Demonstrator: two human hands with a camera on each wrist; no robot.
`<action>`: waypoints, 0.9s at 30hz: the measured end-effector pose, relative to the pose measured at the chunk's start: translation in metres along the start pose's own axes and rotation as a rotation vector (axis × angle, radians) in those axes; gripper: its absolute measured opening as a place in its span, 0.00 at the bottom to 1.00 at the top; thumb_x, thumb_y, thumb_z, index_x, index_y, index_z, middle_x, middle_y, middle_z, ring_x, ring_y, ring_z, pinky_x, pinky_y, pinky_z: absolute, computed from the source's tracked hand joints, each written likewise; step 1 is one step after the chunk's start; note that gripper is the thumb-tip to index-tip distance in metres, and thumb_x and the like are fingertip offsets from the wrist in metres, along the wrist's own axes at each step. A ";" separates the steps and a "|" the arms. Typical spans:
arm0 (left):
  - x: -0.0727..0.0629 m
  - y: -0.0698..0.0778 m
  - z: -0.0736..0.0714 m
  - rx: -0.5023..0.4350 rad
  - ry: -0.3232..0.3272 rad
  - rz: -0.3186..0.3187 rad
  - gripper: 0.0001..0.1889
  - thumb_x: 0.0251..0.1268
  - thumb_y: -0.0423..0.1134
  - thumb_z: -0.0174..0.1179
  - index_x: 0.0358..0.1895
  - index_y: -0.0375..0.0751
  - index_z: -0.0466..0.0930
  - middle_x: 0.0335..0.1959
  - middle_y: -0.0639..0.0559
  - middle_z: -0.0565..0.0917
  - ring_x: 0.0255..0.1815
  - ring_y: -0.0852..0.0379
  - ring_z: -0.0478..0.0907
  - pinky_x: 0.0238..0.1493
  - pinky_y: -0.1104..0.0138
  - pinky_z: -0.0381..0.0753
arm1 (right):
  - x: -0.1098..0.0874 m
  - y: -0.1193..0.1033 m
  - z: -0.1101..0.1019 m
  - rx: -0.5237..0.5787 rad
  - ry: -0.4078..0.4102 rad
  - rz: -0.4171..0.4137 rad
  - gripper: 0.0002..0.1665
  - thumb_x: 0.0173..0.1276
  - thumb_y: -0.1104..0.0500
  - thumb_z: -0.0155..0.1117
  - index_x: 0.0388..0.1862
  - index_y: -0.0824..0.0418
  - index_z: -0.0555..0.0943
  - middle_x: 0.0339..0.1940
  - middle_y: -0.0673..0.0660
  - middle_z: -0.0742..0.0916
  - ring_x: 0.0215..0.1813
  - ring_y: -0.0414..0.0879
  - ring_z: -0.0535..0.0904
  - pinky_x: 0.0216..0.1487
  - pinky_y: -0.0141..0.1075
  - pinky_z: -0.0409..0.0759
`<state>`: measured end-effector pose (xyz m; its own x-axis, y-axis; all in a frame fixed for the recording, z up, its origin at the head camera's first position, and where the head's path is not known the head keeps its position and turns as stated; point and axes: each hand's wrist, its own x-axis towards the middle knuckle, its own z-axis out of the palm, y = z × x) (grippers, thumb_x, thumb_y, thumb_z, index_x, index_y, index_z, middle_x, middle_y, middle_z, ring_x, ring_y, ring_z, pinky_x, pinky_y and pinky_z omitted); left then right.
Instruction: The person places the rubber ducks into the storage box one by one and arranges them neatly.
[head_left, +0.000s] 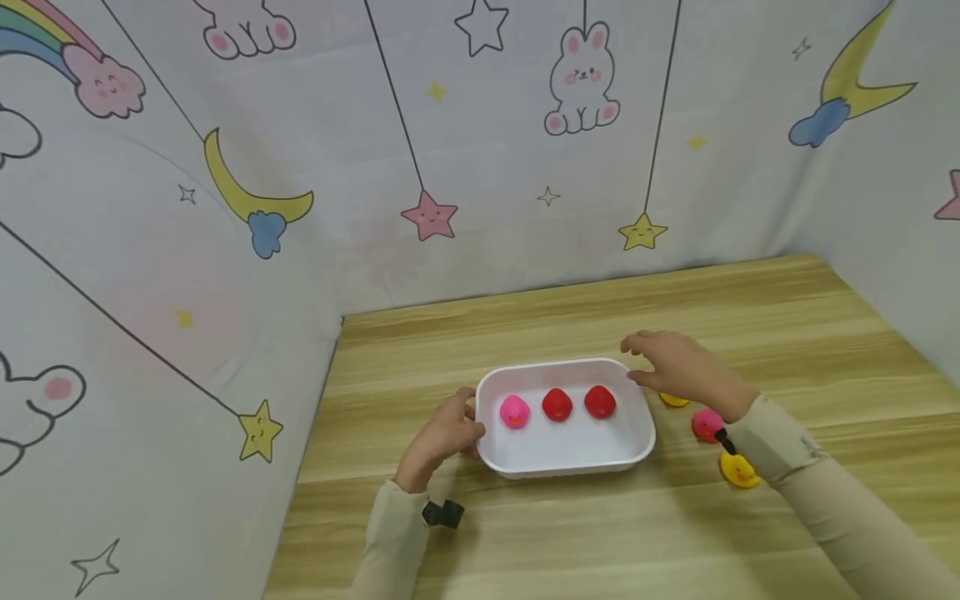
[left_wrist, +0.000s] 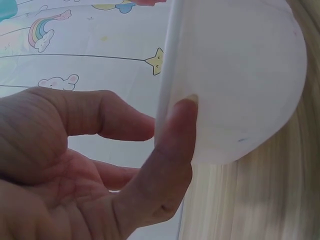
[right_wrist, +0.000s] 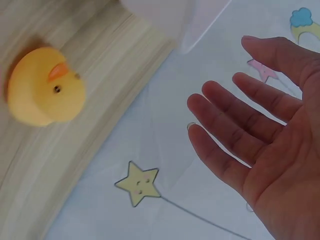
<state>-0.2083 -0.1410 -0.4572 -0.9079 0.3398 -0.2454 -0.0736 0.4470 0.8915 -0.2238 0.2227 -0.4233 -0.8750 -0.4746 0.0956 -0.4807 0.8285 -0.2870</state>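
A white plastic tub point(head_left: 566, 450) stands on the wooden table. Inside it sit a pink rubber duck point(head_left: 513, 412) and two red toys point(head_left: 557, 405) of similar size, their details unclear. My left hand point(head_left: 444, 433) pinches the tub's left rim; the left wrist view shows a finger against the outer wall point(left_wrist: 240, 75). Close to the right rim, my right hand point(head_left: 678, 362) hovers with its fingers loosely extended and nothing in them. In the right wrist view, a yellow rubber duck point(right_wrist: 47, 87) lies apart from that hand.
Right of the tub, partly under the right arm, are a yellow duck point(head_left: 673, 401), a pink duck point(head_left: 707, 425) and another yellow duck point(head_left: 738, 471). Cartoon-printed white cloth point(head_left: 495, 258) hangs behind and on both sides of the table point(head_left: 570, 542).
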 end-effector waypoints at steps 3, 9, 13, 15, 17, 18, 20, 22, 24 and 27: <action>-0.001 0.000 -0.001 -0.003 0.006 0.005 0.35 0.52 0.21 0.54 0.69 0.20 0.61 0.39 0.35 0.76 0.26 0.41 0.81 0.22 0.59 0.88 | -0.004 0.012 0.000 0.009 -0.001 0.023 0.23 0.61 0.62 0.75 0.53 0.68 0.81 0.49 0.65 0.86 0.47 0.60 0.83 0.50 0.55 0.86; 0.001 -0.002 -0.001 -0.016 -0.014 0.010 0.33 0.52 0.21 0.53 0.67 0.19 0.62 0.39 0.34 0.76 0.25 0.43 0.82 0.23 0.59 0.89 | -0.016 0.036 0.004 0.029 -0.085 0.111 0.29 0.59 0.59 0.76 0.55 0.71 0.79 0.51 0.69 0.84 0.47 0.62 0.81 0.53 0.59 0.83; 0.000 -0.003 -0.001 -0.020 -0.019 0.004 0.33 0.51 0.21 0.53 0.67 0.18 0.62 0.39 0.34 0.76 0.24 0.44 0.82 0.22 0.59 0.88 | -0.021 0.047 0.008 0.071 -0.168 0.175 0.33 0.56 0.58 0.79 0.57 0.72 0.78 0.54 0.72 0.82 0.49 0.64 0.80 0.55 0.62 0.81; -0.001 -0.003 -0.001 -0.020 -0.017 0.004 0.34 0.51 0.21 0.53 0.67 0.18 0.62 0.39 0.33 0.76 0.24 0.45 0.81 0.21 0.61 0.88 | -0.023 0.051 0.011 0.096 -0.198 0.196 0.34 0.56 0.58 0.79 0.58 0.72 0.77 0.55 0.72 0.82 0.50 0.63 0.80 0.56 0.62 0.80; -0.001 -0.003 -0.002 -0.020 -0.014 0.007 0.34 0.50 0.21 0.53 0.67 0.18 0.62 0.39 0.33 0.76 0.23 0.46 0.80 0.20 0.62 0.87 | -0.024 0.054 0.013 0.115 -0.209 0.202 0.34 0.56 0.59 0.79 0.58 0.72 0.77 0.55 0.71 0.83 0.51 0.63 0.80 0.56 0.62 0.80; -0.001 -0.003 -0.002 -0.019 -0.012 0.011 0.34 0.50 0.21 0.52 0.67 0.18 0.62 0.39 0.33 0.76 0.22 0.47 0.80 0.20 0.62 0.87 | -0.024 0.055 0.014 0.124 -0.212 0.200 0.33 0.57 0.59 0.79 0.58 0.72 0.77 0.54 0.71 0.83 0.51 0.63 0.80 0.56 0.62 0.80; -0.002 -0.002 -0.002 -0.021 -0.010 0.018 0.35 0.50 0.21 0.52 0.67 0.18 0.61 0.39 0.32 0.76 0.22 0.48 0.79 0.20 0.61 0.87 | -0.025 0.058 0.017 0.141 -0.214 0.191 0.32 0.57 0.61 0.78 0.58 0.72 0.77 0.53 0.70 0.83 0.51 0.63 0.80 0.56 0.61 0.81; -0.002 -0.002 -0.002 -0.025 -0.014 0.018 0.35 0.50 0.20 0.52 0.68 0.18 0.61 0.39 0.32 0.76 0.21 0.50 0.79 0.21 0.59 0.88 | -0.025 0.060 0.020 0.153 -0.210 0.178 0.31 0.56 0.62 0.78 0.56 0.72 0.77 0.51 0.70 0.84 0.50 0.63 0.80 0.55 0.61 0.82; -0.001 -0.002 -0.001 -0.030 -0.020 0.014 0.35 0.50 0.20 0.52 0.68 0.18 0.61 0.41 0.29 0.76 0.22 0.50 0.79 0.23 0.58 0.89 | -0.025 0.062 0.023 0.155 -0.202 0.164 0.30 0.55 0.63 0.78 0.55 0.72 0.77 0.49 0.70 0.84 0.49 0.63 0.80 0.53 0.60 0.83; -0.001 -0.002 0.000 -0.031 -0.030 0.010 0.34 0.51 0.20 0.52 0.68 0.18 0.60 0.42 0.28 0.76 0.24 0.48 0.80 0.23 0.57 0.89 | -0.025 0.065 0.027 0.147 -0.188 0.156 0.29 0.54 0.64 0.78 0.53 0.72 0.77 0.45 0.68 0.84 0.46 0.61 0.80 0.51 0.58 0.84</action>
<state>-0.2075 -0.1425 -0.4586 -0.8961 0.3689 -0.2468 -0.0774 0.4175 0.9054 -0.2314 0.2809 -0.4700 -0.9052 -0.4028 -0.1355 -0.3156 0.8506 -0.4206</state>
